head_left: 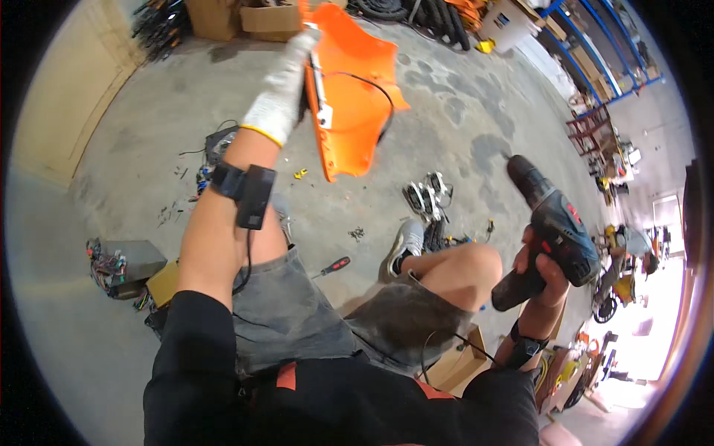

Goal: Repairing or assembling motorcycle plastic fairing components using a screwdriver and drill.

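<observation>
In a white glove, my left hand [277,100] is raised ahead and closed on the left edge of an orange plastic shell [361,97]. A pale strip runs along that edge, and a black cable [379,93] loops across the hollow side. My fingertips are partly hidden behind the shell. On the right, my ungloved right hand [549,276] is wrapped around the grip of a dark cordless drill [558,219]. Its chuck points up and to the left, away from the orange shell.
A red-and-black screwdriver [335,267] lies between my legs, near scattered screws [357,233]. White-and-black parts [428,195] sit beyond my right shoe [408,241]. Grey boxes with wires [130,264] stand left; blue shelving [595,52] is far right. A cardboard box [461,360] is beside my right thigh.
</observation>
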Tool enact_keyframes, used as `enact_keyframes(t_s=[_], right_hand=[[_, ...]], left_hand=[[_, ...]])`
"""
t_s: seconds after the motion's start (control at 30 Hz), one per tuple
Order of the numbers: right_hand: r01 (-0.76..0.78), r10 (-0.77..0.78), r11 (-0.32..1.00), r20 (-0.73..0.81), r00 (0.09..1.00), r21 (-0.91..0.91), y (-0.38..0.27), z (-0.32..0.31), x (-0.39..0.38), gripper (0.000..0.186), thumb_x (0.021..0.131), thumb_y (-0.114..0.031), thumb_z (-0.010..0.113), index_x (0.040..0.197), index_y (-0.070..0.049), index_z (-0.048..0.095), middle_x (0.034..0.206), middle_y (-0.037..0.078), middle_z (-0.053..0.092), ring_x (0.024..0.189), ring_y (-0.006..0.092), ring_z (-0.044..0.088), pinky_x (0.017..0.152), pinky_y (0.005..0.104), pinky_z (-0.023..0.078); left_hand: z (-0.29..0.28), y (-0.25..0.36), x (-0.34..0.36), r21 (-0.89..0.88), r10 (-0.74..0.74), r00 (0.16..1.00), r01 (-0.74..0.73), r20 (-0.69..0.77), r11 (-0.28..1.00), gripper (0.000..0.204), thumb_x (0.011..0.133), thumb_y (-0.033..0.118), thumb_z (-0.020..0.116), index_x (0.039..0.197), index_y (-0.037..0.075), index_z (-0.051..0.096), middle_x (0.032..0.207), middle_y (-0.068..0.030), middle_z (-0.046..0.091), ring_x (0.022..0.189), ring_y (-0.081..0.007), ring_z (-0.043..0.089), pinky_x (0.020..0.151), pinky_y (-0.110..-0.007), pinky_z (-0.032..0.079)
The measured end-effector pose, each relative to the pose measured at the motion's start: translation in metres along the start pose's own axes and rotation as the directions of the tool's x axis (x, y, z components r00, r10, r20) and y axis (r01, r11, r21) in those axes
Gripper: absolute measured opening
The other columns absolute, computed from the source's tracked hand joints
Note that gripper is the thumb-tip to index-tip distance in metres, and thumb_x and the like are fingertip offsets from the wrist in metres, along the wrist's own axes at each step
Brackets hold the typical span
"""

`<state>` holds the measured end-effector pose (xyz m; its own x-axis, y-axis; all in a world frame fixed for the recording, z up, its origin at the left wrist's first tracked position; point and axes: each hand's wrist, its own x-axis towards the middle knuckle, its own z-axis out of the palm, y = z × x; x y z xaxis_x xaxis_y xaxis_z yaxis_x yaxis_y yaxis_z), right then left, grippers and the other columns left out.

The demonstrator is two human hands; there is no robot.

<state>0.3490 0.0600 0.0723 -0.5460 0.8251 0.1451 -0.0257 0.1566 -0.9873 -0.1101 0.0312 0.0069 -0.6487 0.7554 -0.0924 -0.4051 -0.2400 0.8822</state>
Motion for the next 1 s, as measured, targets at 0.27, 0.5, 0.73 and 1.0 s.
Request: enact_keyframes(t_s=[0.27, 0.5, 0.73, 1.0], right_hand=[[-0.355, 0.038, 0.616, -0.423, 0.905, -0.704, 0.137, -0.091, -0.057, 0.094, 0.083, -0.007, 0.073, 0.163, -0.020, 0.025, 0.121, 0.021, 0.067, 0.109, 0.0362, 0.068, 0.092, 0.0436, 0.054], [-0.651, 0.406, 0.208, -0.542, 0.736, -0.730, 0.352, -0.114, -0.157, 0.103, 0.081, -0.016, 0.076, 0.162, -0.021, 0.014, 0.122, 0.034, 0.063, 0.107, 0.0505, 0.066, 0.087, 0.0560, 0.054], [-0.685, 0.632, 0.029, -0.517, 0.577, -0.728, 0.452, -0.091, -0.218, 0.106, 0.085, -0.029, 0.076, 0.164, -0.026, 0.006, 0.131, 0.034, 0.057, 0.122, 0.0489, 0.059, 0.100, 0.0527, 0.050], [-0.801, 0.677, 0.050, -0.570, 0.466, -0.596, 0.508, -0.078, -0.254, 0.134, 0.068, -0.020, 0.092, 0.164, -0.026, -0.002, 0.134, 0.033, 0.053, 0.123, 0.0493, 0.058, 0.105, 0.0505, 0.049]], left_hand=[[-0.005, 0.023, -0.020, 0.064, 0.071, 0.991, -0.064, -0.113, 0.996, 0.040, 0.091, 0.060, 0.064, 0.105, 0.022, 0.060, 0.075, 0.0029, 0.058, 0.055, -0.0134, 0.058, 0.045, -0.034, 0.054], [0.006, 0.010, -0.047, -0.079, 0.003, 0.985, 0.011, 0.171, 0.997, 0.066, 0.101, 0.052, 0.052, 0.151, 0.010, 0.045, 0.150, -0.0110, 0.051, 0.131, -0.0258, 0.057, 0.103, -0.040, 0.052], [-0.020, 0.010, -0.044, 0.150, 0.052, 0.994, -0.037, -0.093, 0.988, 0.063, 0.093, 0.059, 0.061, 0.138, 0.014, 0.055, 0.106, -0.0057, 0.064, 0.085, -0.0174, 0.067, 0.066, -0.037, 0.063], [-0.004, -0.005, -0.043, 0.058, 0.072, 0.979, -0.061, -0.193, 0.996, 0.055, 0.083, 0.065, 0.070, 0.113, 0.020, 0.060, 0.079, 0.0018, 0.054, 0.062, -0.0130, 0.058, 0.049, -0.034, 0.055]])
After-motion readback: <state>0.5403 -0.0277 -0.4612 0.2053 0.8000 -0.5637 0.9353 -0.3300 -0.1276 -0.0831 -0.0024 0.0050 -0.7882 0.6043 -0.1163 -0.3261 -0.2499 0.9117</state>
